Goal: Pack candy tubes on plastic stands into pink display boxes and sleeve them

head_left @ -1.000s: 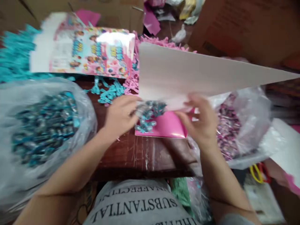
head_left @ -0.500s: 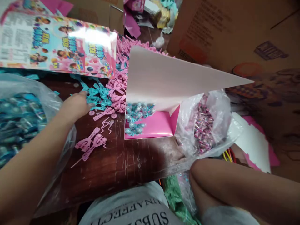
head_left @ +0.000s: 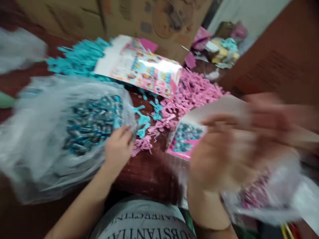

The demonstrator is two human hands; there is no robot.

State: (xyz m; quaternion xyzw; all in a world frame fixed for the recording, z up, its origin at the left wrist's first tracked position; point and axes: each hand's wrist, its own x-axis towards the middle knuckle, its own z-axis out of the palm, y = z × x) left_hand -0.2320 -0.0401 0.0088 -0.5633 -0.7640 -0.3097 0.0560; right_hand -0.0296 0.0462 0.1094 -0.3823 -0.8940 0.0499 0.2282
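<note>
My left hand (head_left: 118, 146) is at the right rim of a clear plastic bag (head_left: 57, 99), fingers closed on its edge. Inside the bag lies a heap of small blue wrapped pieces (head_left: 91, 122). My right hand (head_left: 214, 156) is smeared by motion in front of an open box (head_left: 178, 153), pink inside with a pale raised lid. Its fingers and anything in them cannot be made out. Small clear-and-blue pieces (head_left: 186, 134) lie in the left of the box; the rest is hidden behind my right hand.
Pink plastic parts (head_left: 196, 89) and turquoise plastic parts (head_left: 79, 59) are heaped behind. Printed cardboard sheets (head_left: 149, 71) rest across them. A bag with pink wrapped pieces (head_left: 256, 192) stands at the right. Large cartons (head_left: 279, 66) border the table.
The view has swung left. My left hand has gone from the loose turquoise parts to the bag's rim. My right hand has risen from the lower right to in front of the box.
</note>
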